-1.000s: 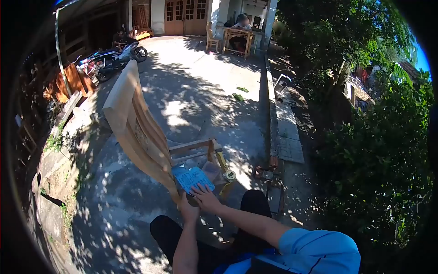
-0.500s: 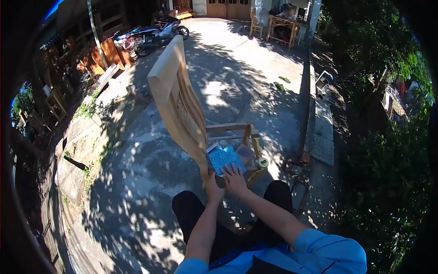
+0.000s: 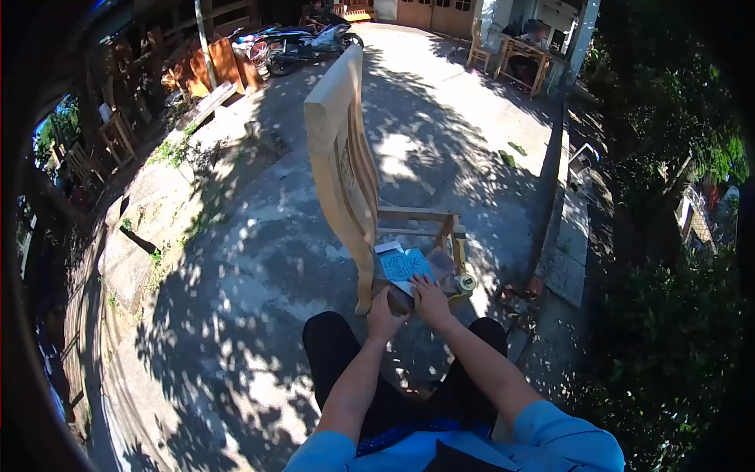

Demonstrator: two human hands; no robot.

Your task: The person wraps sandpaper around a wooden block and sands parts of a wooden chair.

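Observation:
In front of me stands a bare wooden chair (image 3: 321,149) with a tall curved back and an open seat frame. On its near side lies a blue sheet of sandpaper (image 3: 401,263) with dark print, its near edge turned up to show a brown face. My left hand (image 3: 385,318) closes on that brown turned-up part. My right hand (image 3: 429,302) grips the sheet's near right edge, fingers over the blue side. A round pale yellow-green object (image 3: 466,283) with a dark centre sits right of the hands. Beside the blue sheet is a dull brownish sheet (image 3: 442,263).
Dappled concrete (image 3: 267,236) surrounds the chair. A low kerb (image 3: 554,173) runs along the right, with dark bushes beyond. Motorcycles (image 3: 303,47) are parked at the back left near leaning boards (image 3: 216,67). A person (image 3: 528,47) sits by a wooden table (image 3: 523,59) at the back right.
The view has shifted, so the chair appears farther right. My right hand has gone from lying flat on the blue sheet to gripping its edge, and the near edge now turns up.

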